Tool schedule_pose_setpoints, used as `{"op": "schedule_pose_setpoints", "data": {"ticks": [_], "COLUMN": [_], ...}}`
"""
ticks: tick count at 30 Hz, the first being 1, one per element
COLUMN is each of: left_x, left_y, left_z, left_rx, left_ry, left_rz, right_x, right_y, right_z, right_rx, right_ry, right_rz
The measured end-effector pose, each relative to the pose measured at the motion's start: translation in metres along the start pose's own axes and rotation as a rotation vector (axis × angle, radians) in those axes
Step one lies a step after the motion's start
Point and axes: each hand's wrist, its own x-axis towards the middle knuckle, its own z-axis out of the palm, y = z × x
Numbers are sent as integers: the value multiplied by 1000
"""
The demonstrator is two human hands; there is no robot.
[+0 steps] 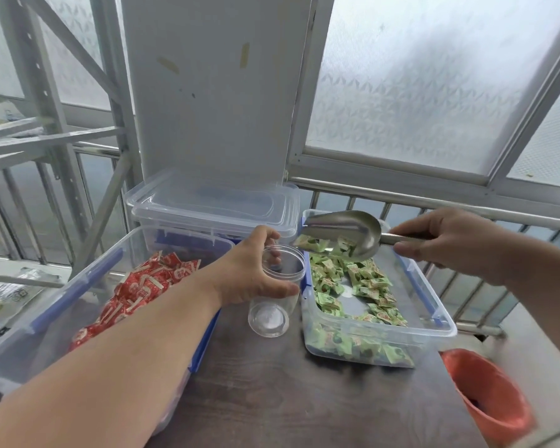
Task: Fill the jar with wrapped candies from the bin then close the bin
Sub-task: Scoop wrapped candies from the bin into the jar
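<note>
A clear, empty plastic jar (274,302) stands on the dark table between two bins, and my left hand (254,270) grips it near the rim. My right hand (450,240) holds the handle of a metal scoop (343,229), which carries several green wrapped candies. The scoop hovers over the far end of the open clear bin (434,324), just right of the jar's mouth. Green wrapped candies (362,286) lie inside that bin, with bare floor showing in its middle.
An open bin of red wrapped candies (139,286) sits at the left under my left forearm. A closed clear bin with its lid (214,202) stands behind. An orange bucket (488,396) is at the lower right, off the table edge. Railings and windows lie beyond.
</note>
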Motion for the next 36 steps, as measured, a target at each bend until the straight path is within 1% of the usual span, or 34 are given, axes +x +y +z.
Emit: {"op": "schedule_pose_setpoints", "data": {"ticks": [4,6,9,12,14,15,17,19,21,23,26,29,32,34,36], "left_x": [-1,-1,-1,-2,-3,-3,-3,-3,-3,-2,-1,0,1,1,0], "left_y": [2,3,3,2,1,0,-2,-2,-1,0,1,0,1,1,1], "left_z": [-1,-1,-1,-1,-1,-1,-2,-2,-2,-2,-1,1,1,2,2], "left_rx": [5,-7,-12,-4,0,7,14,20,29,42,37,17,5,-1,-10], "left_ry": [-5,-5,7,14,4,-3,-10,-17,-15,-8,-1,5,8,13,15], "left_rz": [5,7,8,22,23,22,21,20,28,34,36,30,31,28,20], "right_x": [0,1,1,4,7,9,12,15,17,17,17,25,39,50,63], "right_y": [-53,-79,-104,-110,-104,-98,-82,-62,-40,-17,6,13,5,-2,0], "right_z": [-3,-2,1,1,2,3,9,20,32,45,60,67,71,78,93], "right_rx": [-415,-564,-699,-778,-740,-674,-513,-447,-437,-457,-358,-278,-242,-263,-354], "right_ry": [-36,-39,5,86,134,155,194,198,133,35,-74,-86,-62,-22,-26], "right_rz": [-118,-195,-284,-314,-287,-242,-117,24,175,300,462,483,415,382,333]}}
